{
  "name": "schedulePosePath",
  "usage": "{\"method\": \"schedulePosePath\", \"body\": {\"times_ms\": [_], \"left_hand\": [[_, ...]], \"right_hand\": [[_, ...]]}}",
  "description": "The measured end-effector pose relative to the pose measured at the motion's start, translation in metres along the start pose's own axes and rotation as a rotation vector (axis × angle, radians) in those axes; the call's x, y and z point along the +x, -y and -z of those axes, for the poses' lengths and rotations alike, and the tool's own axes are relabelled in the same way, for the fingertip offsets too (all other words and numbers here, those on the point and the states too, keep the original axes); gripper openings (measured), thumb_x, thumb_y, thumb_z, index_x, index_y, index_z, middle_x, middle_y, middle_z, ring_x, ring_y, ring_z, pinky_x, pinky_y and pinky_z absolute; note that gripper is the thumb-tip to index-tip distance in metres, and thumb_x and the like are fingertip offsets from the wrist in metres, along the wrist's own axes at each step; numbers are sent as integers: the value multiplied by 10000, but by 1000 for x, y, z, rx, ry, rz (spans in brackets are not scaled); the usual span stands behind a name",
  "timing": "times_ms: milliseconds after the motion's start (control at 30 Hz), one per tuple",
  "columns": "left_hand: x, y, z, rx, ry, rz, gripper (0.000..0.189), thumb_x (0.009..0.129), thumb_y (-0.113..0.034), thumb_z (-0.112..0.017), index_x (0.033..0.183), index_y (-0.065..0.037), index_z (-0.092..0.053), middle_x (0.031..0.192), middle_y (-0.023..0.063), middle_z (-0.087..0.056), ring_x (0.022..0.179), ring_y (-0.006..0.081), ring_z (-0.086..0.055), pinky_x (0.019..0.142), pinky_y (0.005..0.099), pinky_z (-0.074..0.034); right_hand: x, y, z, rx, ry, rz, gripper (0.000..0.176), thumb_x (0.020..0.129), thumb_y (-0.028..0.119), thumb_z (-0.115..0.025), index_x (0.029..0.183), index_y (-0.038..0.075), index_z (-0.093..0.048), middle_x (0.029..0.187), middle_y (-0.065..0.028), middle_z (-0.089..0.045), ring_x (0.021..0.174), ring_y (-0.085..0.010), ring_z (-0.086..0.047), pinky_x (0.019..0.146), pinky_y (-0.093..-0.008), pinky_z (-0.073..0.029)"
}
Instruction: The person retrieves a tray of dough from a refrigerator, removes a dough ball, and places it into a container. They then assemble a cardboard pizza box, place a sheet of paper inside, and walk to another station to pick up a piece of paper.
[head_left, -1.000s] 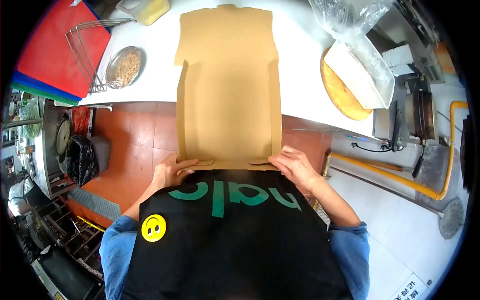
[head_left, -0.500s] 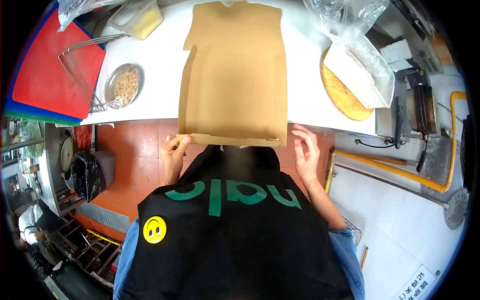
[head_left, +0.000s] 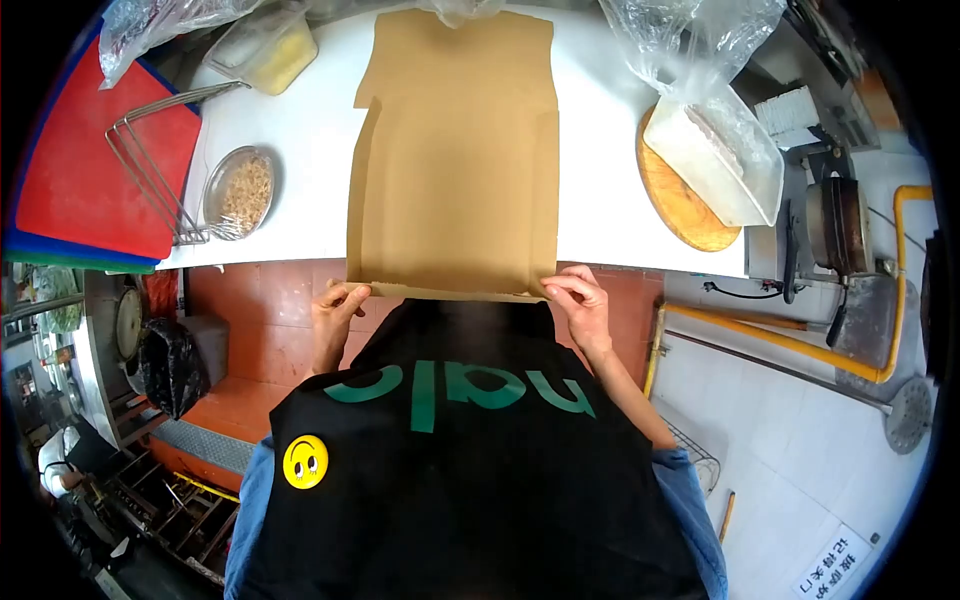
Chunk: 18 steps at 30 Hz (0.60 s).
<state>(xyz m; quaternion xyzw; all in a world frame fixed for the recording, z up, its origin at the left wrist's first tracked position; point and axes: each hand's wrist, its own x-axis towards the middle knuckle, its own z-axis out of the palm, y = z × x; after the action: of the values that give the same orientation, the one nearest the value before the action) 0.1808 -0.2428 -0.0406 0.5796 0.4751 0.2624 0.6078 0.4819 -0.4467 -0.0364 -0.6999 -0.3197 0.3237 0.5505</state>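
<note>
A brown cardboard box [head_left: 455,200] lies unfolded on the white counter, its lid flap spread away from me and its near wall standing at the counter's front edge. My left hand [head_left: 336,310] pinches the near left corner between thumb and fingers. At the near right corner, my right hand [head_left: 582,302] grips the cardboard the same way. Both thumbs sit on the inner side of the wall; the other fingers are partly hidden behind it.
To the left are a bowl of brown flakes [head_left: 243,190], a wire rack [head_left: 150,165] and red cutting board [head_left: 105,150]. A clear plastic tub [head_left: 715,155] sits on a round wooden board [head_left: 690,212] at right. A plastic container [head_left: 265,55] stands far left.
My right hand has come in from beside the box and closed on its near right corner. The left hand still holds the left corner; the near wall stands more upright.
</note>
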Motion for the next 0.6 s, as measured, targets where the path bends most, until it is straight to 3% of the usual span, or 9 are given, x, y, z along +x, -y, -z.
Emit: {"method": "schedulePosePath", "body": {"times_ms": [100, 133, 200, 267, 333, 467, 500, 533, 600], "left_hand": [[-1, -6, 2, 32, 11, 28, 162, 819, -151, -705, 863, 6, -709, 728, 33, -522, 657, 105, -500, 572, 234, -424], [-2, -12, 3, 61, 19, 37, 162, 819, -154, -706, 862, 2, -709, 733, 34, -524, 657, 107, -502, 580, 237, -436], [-2, -17, 6, 81, 48, 43, 160, 820, -156, -706, 862, -1, -710, 743, 35, -526, 666, 109, -505, 585, 238, -442], [-5, -21, 7, 101, 72, 61, 159, 821, -157, -705, 862, -4, -711, 752, 36, -529, 675, 110, -508, 589, 238, -449], [-5, -25, 3, 47, 59, 78, 165, 822, -166, -706, 854, -4, -710, 749, 28, -519, 695, 109, -503, 578, 237, -435], [1, -21, 3, 7, 0, 108, 174, 823, -180, -706, 853, -9, -710, 750, 20, -506, 710, 107, -495, 580, 239, -420], [3, -24, 1, 24, -14, 127, 181, 817, -187, -711, 855, -10, -710, 757, 17, -501, 704, 107, -487, 595, 240, -417], [4, -27, -1, 40, -26, 145, 188, 810, -194, -716, 858, -12, -709, 763, 13, -496, 697, 107, -479, 611, 240, -413], [10, -24, -2, 101, -50, 197, 201, 803, -202, -722, 871, -13, -711, 808, 28, -518, 741, 124, -499, 666, 254, -419]], "right_hand": [[4, 17, -15, -297, 53, -42, 48, 825, 6, -652, 845, 31, -688, 969, -30, -536, 859, -103, -536, 669, -181, -423], [0, 21, -17, -299, 56, -46, 48, 825, 6, -652, 845, 31, -688, 969, -30, -536, 859, -103, -536, 669, -181, -423], [-10, 27, -20, -139, -139, 30, 81, 838, 6, -633, 880, 38, -695, 1057, -50, -539, 876, -107, -548, 676, -193, -442], [-15, 0, -16, -103, -114, 120, 121, 853, 17, -618, 946, 42, -691, 1158, -67, -517, 908, -109, -551, 686, -209, -465], [-13, -10, -12, 17, 76, 8, 152, 857, 25, -616, 994, 39, -682, 1185, -64, -511, 847, -102, -555, 666, -219, -469], [15, 16, -16, -166, 262, -248, 233, 863, 116, -642, 1092, 70, -637, 1040, -21, -531, 690, -58, -529, 593, -222, -455], [24, 14, -14, -341, 281, -17, 260, 837, 161, -672, 1090, 121, -629, 982, -46, -544, 681, -101, -565, 564, -267, -463], [29, 10, -14, -335, 288, -23, 260, 837, 161, -672, 1090, 121, -629, 982, -46, -544, 681, -101, -565, 564, -267, -463], [38, 2, -14, -857, 252, 237, 238, 811, 156, -685, 1044, 155, -636, 979, -101, -558, 699, -208, -604, 575, -336, -473]]}}
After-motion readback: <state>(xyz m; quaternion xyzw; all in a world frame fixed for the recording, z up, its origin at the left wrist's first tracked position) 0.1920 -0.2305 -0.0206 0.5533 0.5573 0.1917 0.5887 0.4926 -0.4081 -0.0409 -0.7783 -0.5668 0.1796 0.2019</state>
